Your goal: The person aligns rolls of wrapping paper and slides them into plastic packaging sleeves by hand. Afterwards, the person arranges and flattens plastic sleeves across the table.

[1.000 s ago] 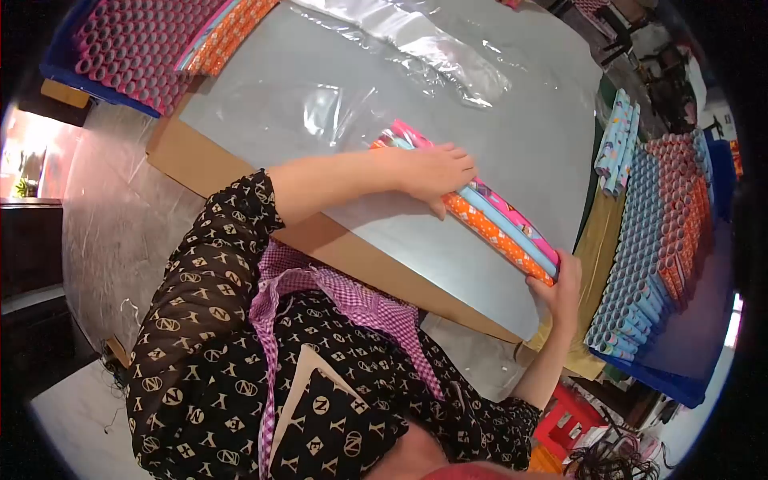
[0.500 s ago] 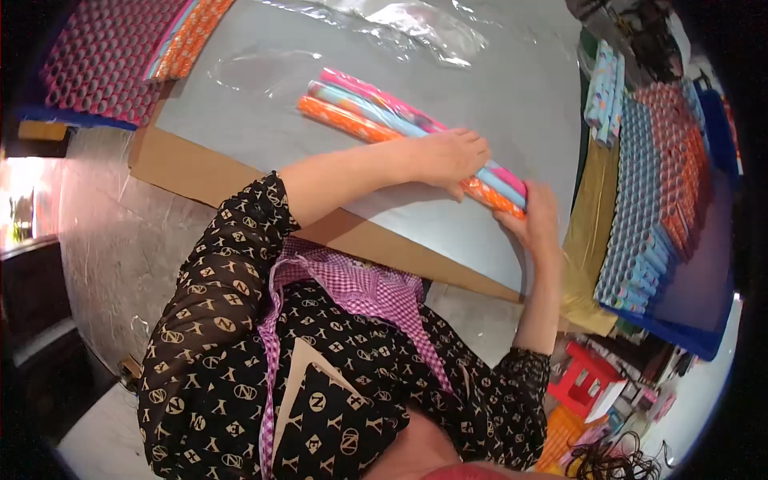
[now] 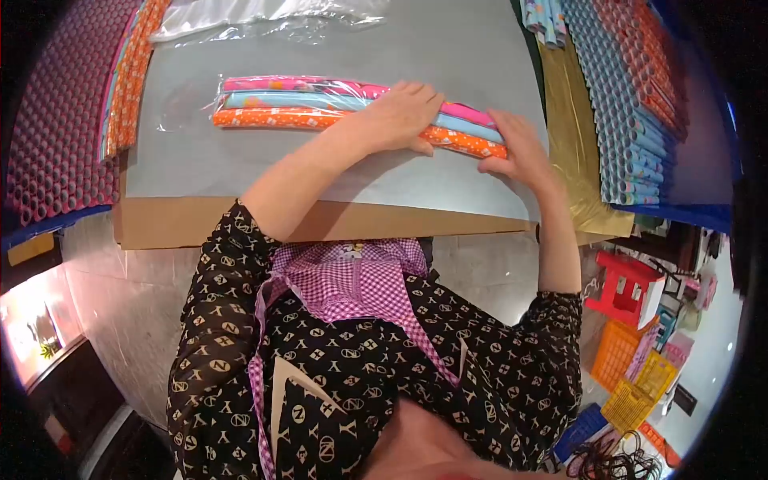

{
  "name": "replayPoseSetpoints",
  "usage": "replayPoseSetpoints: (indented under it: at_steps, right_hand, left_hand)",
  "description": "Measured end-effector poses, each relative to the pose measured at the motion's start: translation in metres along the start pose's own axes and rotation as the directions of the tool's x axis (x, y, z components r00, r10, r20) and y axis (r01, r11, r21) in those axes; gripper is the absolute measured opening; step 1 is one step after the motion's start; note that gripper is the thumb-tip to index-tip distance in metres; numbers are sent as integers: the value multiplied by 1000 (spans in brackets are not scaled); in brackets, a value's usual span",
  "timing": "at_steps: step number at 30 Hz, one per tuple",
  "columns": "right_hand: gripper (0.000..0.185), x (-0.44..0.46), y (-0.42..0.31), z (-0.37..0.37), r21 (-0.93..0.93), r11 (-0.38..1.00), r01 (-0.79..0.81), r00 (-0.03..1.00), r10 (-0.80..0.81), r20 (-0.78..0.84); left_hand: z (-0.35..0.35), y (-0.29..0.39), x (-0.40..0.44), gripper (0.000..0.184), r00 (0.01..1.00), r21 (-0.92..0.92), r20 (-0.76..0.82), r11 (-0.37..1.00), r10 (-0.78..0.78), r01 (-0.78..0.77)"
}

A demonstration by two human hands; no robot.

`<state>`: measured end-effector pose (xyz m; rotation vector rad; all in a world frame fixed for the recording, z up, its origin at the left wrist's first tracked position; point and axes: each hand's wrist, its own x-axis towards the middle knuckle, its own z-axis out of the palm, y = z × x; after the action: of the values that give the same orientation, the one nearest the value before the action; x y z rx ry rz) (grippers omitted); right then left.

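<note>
Three rolls of wrapping paper, a pink roll [image 3: 300,83], a light blue roll [image 3: 320,100] and an orange dotted roll [image 3: 268,118], lie side by side on the grey tabletop. Clear plastic film [image 3: 221,90] covers them and sticks out past their left end. Across the rolls, right of their middle, my left hand [image 3: 404,118] presses down, its thumb on the near side. My right hand [image 3: 520,150] is closed around their right end, with its thumb along the orange roll; the tips of the rolls are hidden in it.
Clear plastic sheets [image 3: 268,18] lie at the back of the table [image 3: 192,172]. Many pink rolls [image 3: 68,120] are stacked at the left, orange ones beside them. Blue rolls [image 3: 612,104] and red-orange rolls [image 3: 640,52] stand stacked at the right. Colourful baskets [image 3: 628,400] sit at lower right.
My view has turned, so the rolls now lie nearly level across it. Both hands stay on the rolls in about the same places.
</note>
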<state>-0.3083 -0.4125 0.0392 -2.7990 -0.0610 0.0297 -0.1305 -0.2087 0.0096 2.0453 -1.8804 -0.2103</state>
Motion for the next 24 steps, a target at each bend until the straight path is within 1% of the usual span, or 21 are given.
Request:
replayPoseSetpoints:
  at_steps: [1, 2, 3, 4, 5, 6, 7, 8, 9, 10, 11, 12, 13, 14, 16, 18, 20, 21, 24]
  right_hand:
    - [90, -8, 7, 4, 42, 999, -10, 999, 11, -40]
    - [89, -11, 12, 9, 89, 996, -5, 997, 12, -76]
    - [86, -14, 10, 12, 95, 994, -48, 995, 56, -88]
    - [86, -16, 9, 14, 96, 995, -6, 996, 15, -89]
    - [86, -19, 12, 16, 73, 997, -30, 994, 37, -102]
    - [86, -20, 15, 17, 54, 997, -57, 991, 63, -117]
    - [86, -20, 14, 16, 61, 998, -19, 992, 27, -126]
    - [86, -20, 10, 12, 97, 993, -62, 994, 71, -87]
    - [85, -21, 9, 10, 130, 985, -111, 992, 117, -42]
    - [85, -22, 11, 11, 134, 987, -87, 995, 94, -45]
    - [85, -22, 13, 12, 111, 992, -60, 995, 69, -75]
    - [85, -24, 14, 13, 87, 995, -40, 994, 49, -102]
    - [84, -26, 12, 17, 56, 995, -82, 991, 87, -99]
    - [84, -26, 11, 23, 58, 996, -73, 992, 78, -95]
    - [84, -24, 9, 34, 56, 997, -50, 979, 60, -195]
    - [83, -17, 5, 40, 72, 996, -51, 981, 63, -182]
    - [80, -5, -12, 42, 88, 993, -73, 977, 89, -191]
    - [79, 2, -22, 42, 131, 989, -74, 979, 97, -179]
    - [79, 21, -35, 56, 107, 992, -60, 976, 81, -204]
  left_hand:
    - [0, -1, 0, 85, 999, 8, 36, 1000, -15, 15]
    - [2, -1, -1, 85, 999, 21, 25, 999, -41, 41]
    - [5, 1, -3, 86, 994, 8, -102, 999, 50, -50]
    - [3, 0, -8, 87, 963, 14, -228, 990, 141, -141]
    - [-4, 1, -16, 87, 965, 41, -237, 994, 112, -106]
    - [-12, 6, -24, 92, 962, 178, -249, 982, 114, -70]
    - [-18, 7, -30, 98, 960, 310, -253, 950, 121, -38]
    - [-23, 2, -38, 98, 961, 330, -256, 944, 103, -13]
    - [-27, 0, -46, 100, 989, 301, -144, 953, 19, 25]
    - [-30, -4, -51, 102, 998, 273, -28, 960, -62, 67]
    - [-29, -8, -53, 102, 996, 283, -31, 955, -78, 84]
    - [-25, -13, -55, 102, 994, 251, -86, 964, -66, 86]
    - [-21, -17, -55, 103, 988, 219, -142, 972, -54, 84]
    - [-16, -20, -56, 103, 988, 219, -144, 971, -64, 95]
    - [-10, -19, -53, 100, 987, 242, -160, 968, -23, 62]
    - [-5, -16, -48, 98, 986, 243, -169, 968, -16, 57]
    - [-5, -14, -45, 95, 990, 287, -138, 957, -1, 41]
    - [-4, -15, -44, 90, 984, 281, -177, 959, 19, 32]
    - [-5, -16, -40, 87, 988, 261, -151, 965, 41, 0]
